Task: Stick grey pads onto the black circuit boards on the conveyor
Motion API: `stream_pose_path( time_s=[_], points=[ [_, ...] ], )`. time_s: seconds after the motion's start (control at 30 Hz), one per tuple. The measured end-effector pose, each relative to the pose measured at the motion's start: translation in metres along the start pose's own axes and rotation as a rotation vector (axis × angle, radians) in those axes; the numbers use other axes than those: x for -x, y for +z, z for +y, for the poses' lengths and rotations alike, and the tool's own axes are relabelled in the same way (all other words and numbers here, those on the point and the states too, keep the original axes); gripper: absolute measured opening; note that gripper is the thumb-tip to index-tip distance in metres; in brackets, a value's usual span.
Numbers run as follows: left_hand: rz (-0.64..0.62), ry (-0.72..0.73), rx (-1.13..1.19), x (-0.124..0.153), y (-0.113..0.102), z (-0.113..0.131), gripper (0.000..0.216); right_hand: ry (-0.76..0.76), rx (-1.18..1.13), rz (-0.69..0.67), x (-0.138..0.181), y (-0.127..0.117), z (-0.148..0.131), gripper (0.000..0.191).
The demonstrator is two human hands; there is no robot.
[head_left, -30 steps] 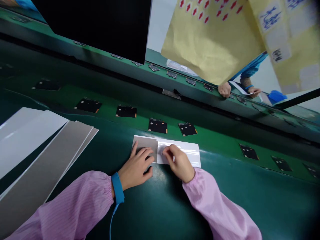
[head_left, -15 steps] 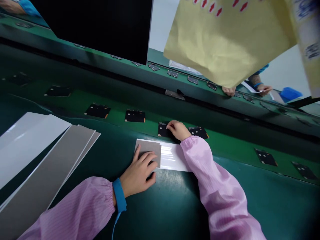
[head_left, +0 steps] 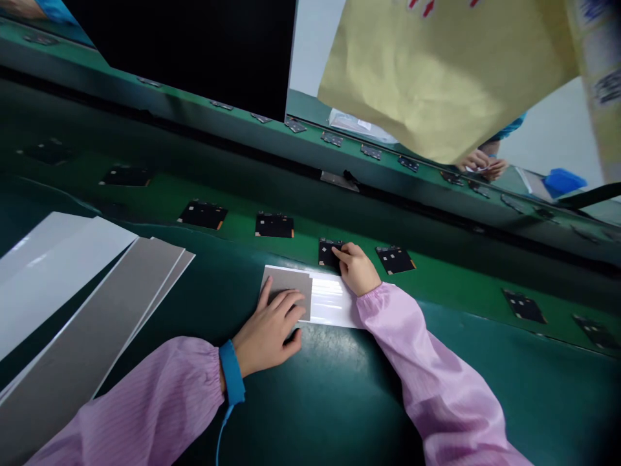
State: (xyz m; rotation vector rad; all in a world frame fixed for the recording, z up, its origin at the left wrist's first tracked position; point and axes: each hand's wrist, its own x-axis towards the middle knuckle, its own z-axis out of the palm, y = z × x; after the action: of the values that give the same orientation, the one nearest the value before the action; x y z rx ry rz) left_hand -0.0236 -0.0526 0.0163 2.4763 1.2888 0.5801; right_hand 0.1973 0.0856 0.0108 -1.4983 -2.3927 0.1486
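Note:
My left hand [head_left: 269, 327] lies with fingers spread on a grey backing piece [head_left: 297, 280] at the left end of a glossy white strip [head_left: 328, 303]. A blue band with a cord circles that wrist. My right hand [head_left: 359, 268] reaches over the far edge of the strip to a black circuit board [head_left: 326, 257] on the green belt. Its index finger is stretched out and touches the board's face near small pale squares, while the other fingers curl under. Nothing is visibly held in it. Part of the board is hidden behind the fingers.
More black boards [head_left: 395, 259] lie spaced along the green belt [head_left: 451, 278]. Long grey and white sheets [head_left: 104, 304] fan out at left. A dark panel [head_left: 204, 52] and a yellow paper [head_left: 412, 84] hang ahead. Beyond, another person's hands [head_left: 485, 166] work near a blue tray [head_left: 565, 181].
The boards on the near belt have shifted right. My right hand has moved slightly right and nearer with its board, going from a pinch to an extended index finger. My left hand stays put.

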Motion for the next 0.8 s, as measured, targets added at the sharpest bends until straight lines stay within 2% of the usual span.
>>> stream_pose_path(
  time_s=[0.1, 0.2, 0.3, 0.43, 0.67, 0.8],
  points=[
    [0.007, -0.014, -0.048, 0.001, 0.002, -0.001, 0.042, -0.037, 0.044, -0.055, 0.005, -0.005, 0.003, 0.039],
    [0.006, -0.011, -0.090, 0.002, 0.004, -0.003, 0.054, -0.026, -0.011, 0.034, 0.010, -0.012, -0.008, 0.037],
    [-0.005, -0.013, -0.101, 0.002, 0.004, -0.003, 0.052, -0.046, -0.124, 0.111, 0.024, -0.014, -0.034, 0.028],
    [0.007, -0.034, -0.095, 0.001, 0.002, 0.001, 0.045, -0.092, -0.275, 0.007, 0.043, -0.005, -0.063, 0.015],
    [-0.006, -0.037, -0.089, 0.001, 0.001, 0.001, 0.044, -0.003, -0.280, -0.023, 0.044, 0.002, -0.068, 0.009],
    [-0.007, -0.041, -0.100, 0.001, 0.002, 0.000, 0.045, 0.019, -0.245, -0.038, 0.040, 0.002, -0.071, 0.013]
  ],
)
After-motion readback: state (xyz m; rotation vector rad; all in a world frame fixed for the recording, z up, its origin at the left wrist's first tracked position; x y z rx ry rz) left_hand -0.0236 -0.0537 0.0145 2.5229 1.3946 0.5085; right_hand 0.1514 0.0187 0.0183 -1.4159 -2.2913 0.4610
